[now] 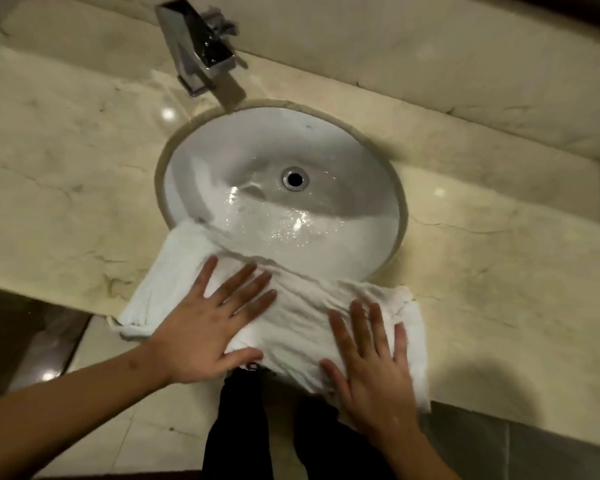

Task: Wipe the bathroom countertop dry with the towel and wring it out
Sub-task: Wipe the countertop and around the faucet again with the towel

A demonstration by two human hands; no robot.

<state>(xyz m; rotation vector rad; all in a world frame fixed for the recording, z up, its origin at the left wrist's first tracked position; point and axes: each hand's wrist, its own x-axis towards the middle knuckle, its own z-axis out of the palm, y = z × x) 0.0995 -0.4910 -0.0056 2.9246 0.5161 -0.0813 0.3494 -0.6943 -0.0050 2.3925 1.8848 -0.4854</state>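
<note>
**Flat Palms Pressing Towel at Basin's Near Rim**

Spreading fingers wide, gripping nothing: left hand (208,327) lying palm-down on the white towel (291,317) just in front of the basin (368,188), fingertips reaching toward the basin's near rim. Doing likewise with the right hand (368,355), fingers splayed and flat, pressing the towel's right part, nearer than the basin and slightly right of its centre. Pinching no cloth with either hand; only pushing down.

Stretching along the marble countertop (66,174) in front of the basin, the towel: left end bending up beside the basin's left rim, one edge dipping into the bowl, near edge hanging off the counter front below the basin.

Holding shallow water in the bowl's near half, glistening around the drain (294,179). Standing behind the basin, a chrome faucet (201,46).

Judging the wiping under way, the wringing not yet begun.

Risking, from here: soaking the dipped edge in the bowl's water and smearing wet back over the marble; sliding the overhanging part off the front, given flat palms and no grip; skipping the counter left and right of the basin.
</note>
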